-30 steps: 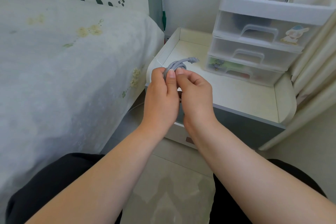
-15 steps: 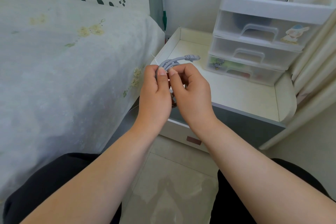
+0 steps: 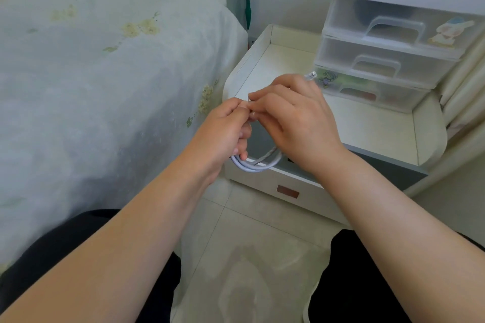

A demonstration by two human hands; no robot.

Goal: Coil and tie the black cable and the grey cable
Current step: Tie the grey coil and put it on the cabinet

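The grey cable (image 3: 256, 165) is coiled into a small loop that hangs below my hands in front of the bedside table. My left hand (image 3: 223, 134) grips the coil's left side. My right hand (image 3: 296, 118) holds its right side, and its fingertips meet the left hand's at the top of the coil, where something thin and pale is pinched. A clear plug (image 3: 311, 76) on the cable's end sticks out above the right hand. No black cable is in view.
A white bedside table (image 3: 372, 128) with a raised rim stands ahead, with a plastic drawer unit (image 3: 393, 42) on its back right. The bed (image 3: 91, 73) fills the left side. Pale floor tiles (image 3: 249, 257) lie between my knees.
The coil has turned over: its loop, which stood above my fingers, now hangs below them. Both hands have shifted slightly right and down, fingertips pinching together on top.
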